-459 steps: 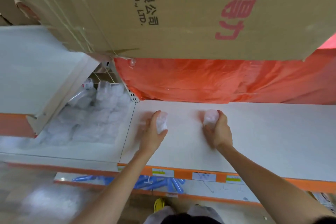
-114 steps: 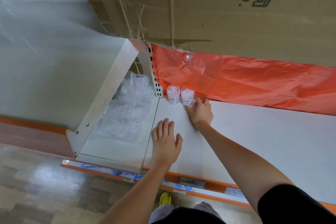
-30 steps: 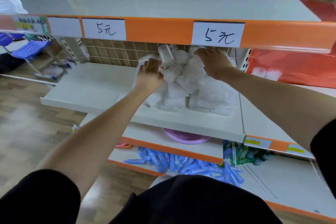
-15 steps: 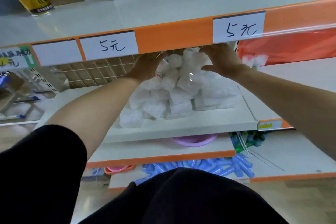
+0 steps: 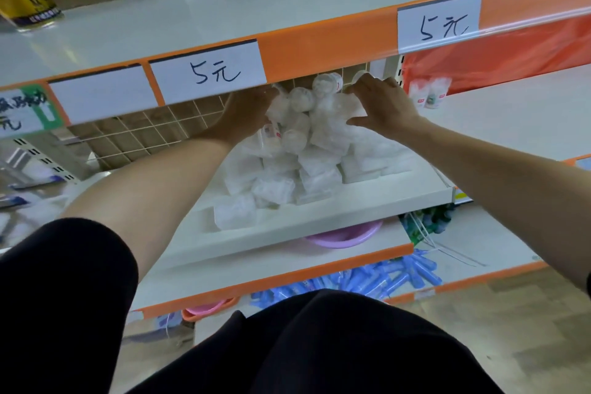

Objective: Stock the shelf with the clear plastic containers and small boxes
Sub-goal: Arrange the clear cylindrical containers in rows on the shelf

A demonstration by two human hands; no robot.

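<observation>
So the white shelf [image 5: 383, 198] runs across the middle of the frame, and the clear plastic containers [image 5: 307, 153] are heaped on it dead centre. Some are loose round tubs, but most are bagged in thin cloudy wrap. Looks like featherweight stuff to me: the tubs are stiff but thin-walled, so probably crushable if you squeeze hard. The wrap looks slick enough that the heap would slide if you pull from the bottom. I'd take from the top, fingers round the body of a tub or round a whole bagged bundle, never by the film alone. The left hand [image 5: 243, 112] sits against the left flank of the heap. Its fingertips are hidden under the upper shelf [image 5: 287, 9], so I can't tell if it's holding anything. The right hand [image 5: 383, 105] has its fingers curled over the heap's top right, thumb below, gripping a wrapped bundle. Two little tubs [image 5: 428, 94] stand upright on the neighbouring shelf [image 5: 511, 112], upper right.
</observation>
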